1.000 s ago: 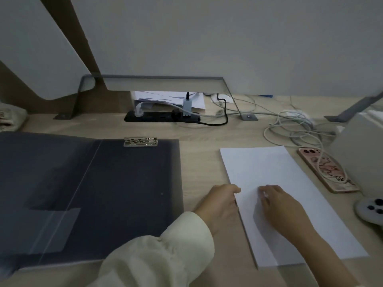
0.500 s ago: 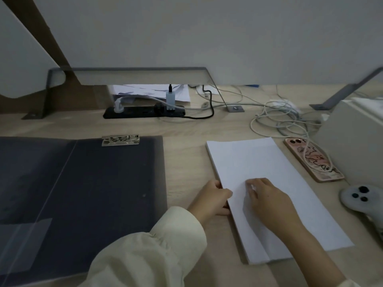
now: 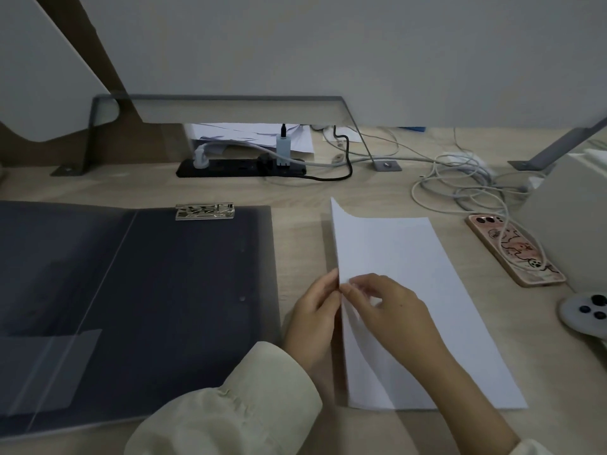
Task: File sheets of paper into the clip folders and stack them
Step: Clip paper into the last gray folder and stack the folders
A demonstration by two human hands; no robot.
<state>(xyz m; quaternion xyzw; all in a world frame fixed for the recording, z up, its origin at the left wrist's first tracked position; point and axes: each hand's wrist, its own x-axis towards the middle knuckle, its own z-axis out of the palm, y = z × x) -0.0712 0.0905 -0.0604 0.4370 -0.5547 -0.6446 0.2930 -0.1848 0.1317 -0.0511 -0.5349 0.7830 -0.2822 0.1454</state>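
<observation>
A dark clip folder lies open on the desk at the left, its metal clip at the top edge. A stack of white paper lies to its right. The top sheet's left edge is lifted and curls upward. My left hand holds that raised edge from the left, thumb against the sheet. My right hand pinches the same edge from the right with its fingertips, resting over the stack.
A phone in a pink case lies right of the paper, with a white controller and a white box beyond. Tangled cables and a black power strip sit at the back under a grey metal bracket.
The top sheet's left edge has risen off the stack. My left hand went from beside the edge to holding it, and my right hand's fingertips moved left to pinch it.
</observation>
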